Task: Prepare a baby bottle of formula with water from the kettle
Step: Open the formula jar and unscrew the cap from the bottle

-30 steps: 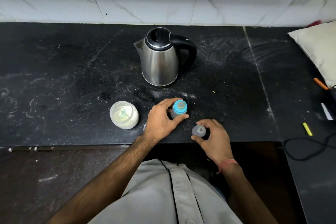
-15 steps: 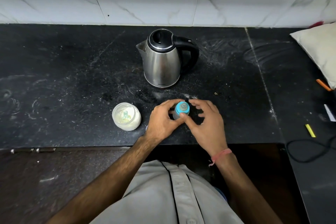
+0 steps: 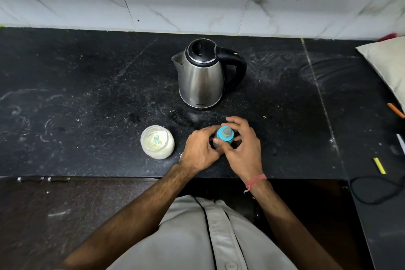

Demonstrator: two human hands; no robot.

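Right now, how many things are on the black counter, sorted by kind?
Kettle: 1
Baby bottle: 1
Formula jar: 1
Pillow: 1
Yellow stick: 1
Orange stick: 1
Black cable: 1
Total: 7

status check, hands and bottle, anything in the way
Left hand grips bottle body; right hand on its blue collar. Bottle upright, teat on. Kettle behind, formula jar left, both apart.
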